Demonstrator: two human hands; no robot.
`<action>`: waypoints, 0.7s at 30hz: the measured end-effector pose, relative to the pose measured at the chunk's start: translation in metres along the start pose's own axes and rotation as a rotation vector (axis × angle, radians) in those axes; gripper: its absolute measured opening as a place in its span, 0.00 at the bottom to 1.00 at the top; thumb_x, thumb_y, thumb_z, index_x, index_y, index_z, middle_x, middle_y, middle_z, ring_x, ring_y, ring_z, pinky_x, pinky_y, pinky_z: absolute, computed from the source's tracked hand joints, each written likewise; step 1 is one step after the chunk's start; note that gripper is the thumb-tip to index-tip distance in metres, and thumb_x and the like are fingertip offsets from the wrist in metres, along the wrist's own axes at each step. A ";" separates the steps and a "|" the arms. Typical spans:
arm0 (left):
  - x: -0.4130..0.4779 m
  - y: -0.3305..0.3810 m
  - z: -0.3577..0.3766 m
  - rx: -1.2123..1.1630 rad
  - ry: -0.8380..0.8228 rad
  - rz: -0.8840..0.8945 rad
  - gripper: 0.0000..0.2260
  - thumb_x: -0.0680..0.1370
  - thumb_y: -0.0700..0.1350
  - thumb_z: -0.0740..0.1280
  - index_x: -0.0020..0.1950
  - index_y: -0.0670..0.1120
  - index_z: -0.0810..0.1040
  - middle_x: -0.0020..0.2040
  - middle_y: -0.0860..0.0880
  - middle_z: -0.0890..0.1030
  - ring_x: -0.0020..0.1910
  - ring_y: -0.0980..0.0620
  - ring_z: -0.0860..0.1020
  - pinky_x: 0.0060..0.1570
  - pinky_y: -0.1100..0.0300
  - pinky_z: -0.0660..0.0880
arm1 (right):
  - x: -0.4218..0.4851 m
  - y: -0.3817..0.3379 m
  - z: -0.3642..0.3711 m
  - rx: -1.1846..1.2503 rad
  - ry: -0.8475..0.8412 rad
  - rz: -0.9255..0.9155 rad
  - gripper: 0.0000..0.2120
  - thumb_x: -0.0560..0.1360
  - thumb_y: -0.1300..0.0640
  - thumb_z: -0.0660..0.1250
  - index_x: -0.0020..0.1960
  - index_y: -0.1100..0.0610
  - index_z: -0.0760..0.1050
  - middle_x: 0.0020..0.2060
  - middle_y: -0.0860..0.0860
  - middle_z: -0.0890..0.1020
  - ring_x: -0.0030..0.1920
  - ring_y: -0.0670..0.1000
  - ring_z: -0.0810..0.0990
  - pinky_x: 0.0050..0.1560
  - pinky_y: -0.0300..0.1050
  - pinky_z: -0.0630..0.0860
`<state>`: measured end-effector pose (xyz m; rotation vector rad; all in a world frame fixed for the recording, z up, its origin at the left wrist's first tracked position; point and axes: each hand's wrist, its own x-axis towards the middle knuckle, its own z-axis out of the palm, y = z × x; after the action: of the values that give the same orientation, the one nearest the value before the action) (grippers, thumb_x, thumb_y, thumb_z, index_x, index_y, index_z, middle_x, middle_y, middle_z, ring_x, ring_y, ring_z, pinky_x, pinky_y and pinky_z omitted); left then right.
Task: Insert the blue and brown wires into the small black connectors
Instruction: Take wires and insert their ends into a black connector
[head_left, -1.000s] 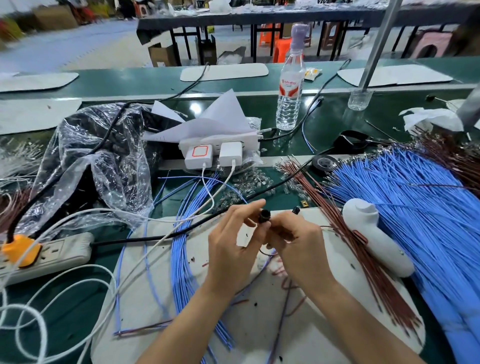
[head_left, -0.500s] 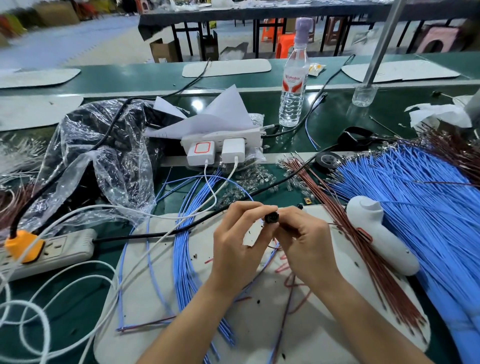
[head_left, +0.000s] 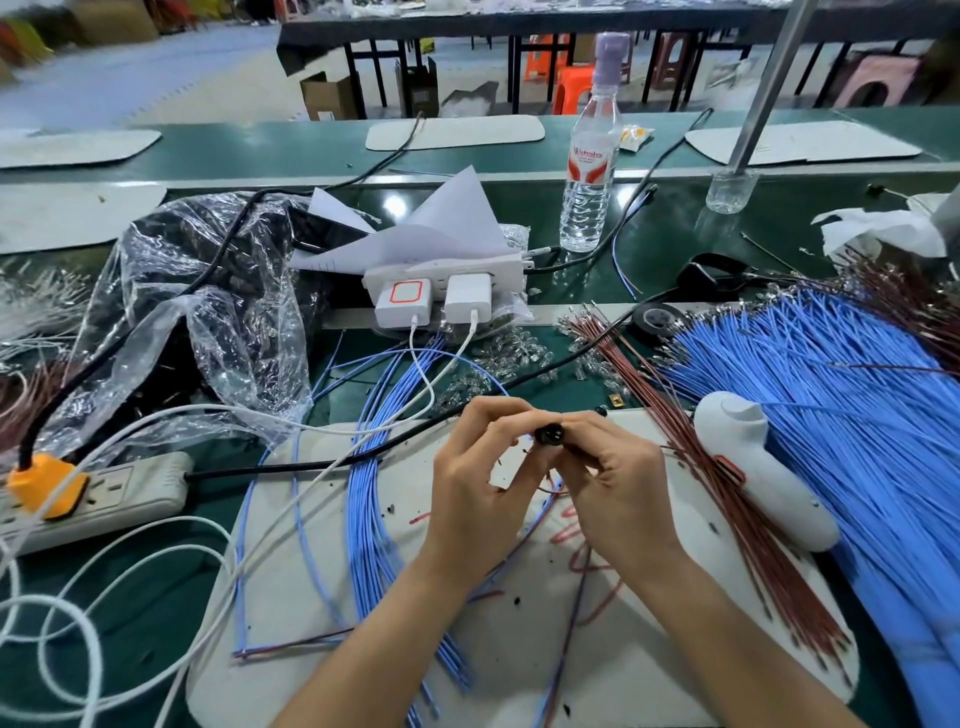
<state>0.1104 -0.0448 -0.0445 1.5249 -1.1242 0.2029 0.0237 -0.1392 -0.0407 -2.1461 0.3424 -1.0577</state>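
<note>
Currently the connector (head_left: 548, 434) is held above the far edge of the mat (head_left: 311, 597), between both hands. The left hand (head_left: 478, 483) pinches its left side with thumb and forefinger. The right hand (head_left: 618, 483) pinches its right side, the other fingers curled under. A brown wire (head_left: 546, 489) and a blue wire (head_left: 559, 484) trail down from under the hands toward the mat. Whether either terminal is seated cannot be told; the fingers hide the entry.

Loose blue wires (head_left: 369, 519) lie on the left half of the mat. The brown bundle (head_left: 675, 415) crosses its right edge, with a white tool (head_left: 753, 467) on top. The blue bundle (head_left: 831, 395) lies just beyond that edge.

Risk: a terminal pushed in at an angle is likely to bend or stop short of the latch. Cause: the connector is small and turns easily in a two-finger pinch. The trailing wires may also snag on the loose wires below and pull a terminal back out.

Change: one second ago the connector sat in the left fingertips, with the right fingertips just short of it. The hands have since closed together, and both now pinch it.
</note>
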 end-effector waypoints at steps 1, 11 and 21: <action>0.000 0.000 0.000 -0.003 -0.001 -0.002 0.08 0.74 0.37 0.70 0.52 0.37 0.82 0.48 0.43 0.78 0.48 0.53 0.76 0.47 0.61 0.75 | 0.000 0.000 0.000 -0.002 0.001 -0.003 0.08 0.70 0.68 0.68 0.47 0.63 0.82 0.42 0.49 0.82 0.43 0.43 0.79 0.47 0.29 0.73; -0.001 -0.002 0.000 0.014 0.029 -0.030 0.08 0.73 0.36 0.70 0.52 0.39 0.82 0.47 0.44 0.78 0.47 0.54 0.76 0.47 0.63 0.73 | 0.002 0.001 0.002 0.017 -0.070 -0.010 0.08 0.72 0.68 0.64 0.49 0.65 0.80 0.43 0.50 0.81 0.44 0.43 0.78 0.46 0.30 0.72; -0.002 -0.002 0.000 0.003 0.033 -0.010 0.08 0.71 0.35 0.71 0.50 0.38 0.82 0.46 0.43 0.78 0.45 0.55 0.76 0.46 0.64 0.74 | 0.003 0.006 0.004 0.035 -0.141 -0.020 0.13 0.71 0.77 0.59 0.48 0.67 0.77 0.42 0.56 0.76 0.38 0.44 0.74 0.39 0.29 0.70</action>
<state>0.1112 -0.0443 -0.0472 1.5239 -1.0901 0.2222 0.0285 -0.1433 -0.0452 -2.1823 0.2346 -0.9110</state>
